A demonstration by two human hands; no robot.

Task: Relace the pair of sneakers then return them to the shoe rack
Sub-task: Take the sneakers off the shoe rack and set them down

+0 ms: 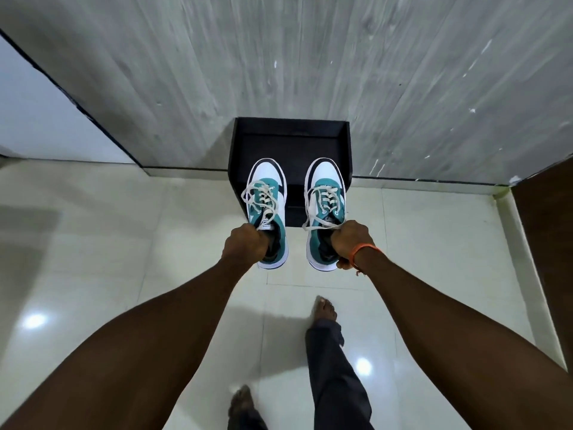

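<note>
Left hand grip closed on the collar of the left teal-and-white laced sneaker; right hand clenched on its mate, the right teal-and-white sneaker. Both hung level, toes over the front edge of the black boxy shoe rack. Glossy cream tiled floor lay open on either side; grey grained wall behind.

We saw teal-white sneakers, cream laces, black rack, orange wristband, grey wood-grain wall.
</note>
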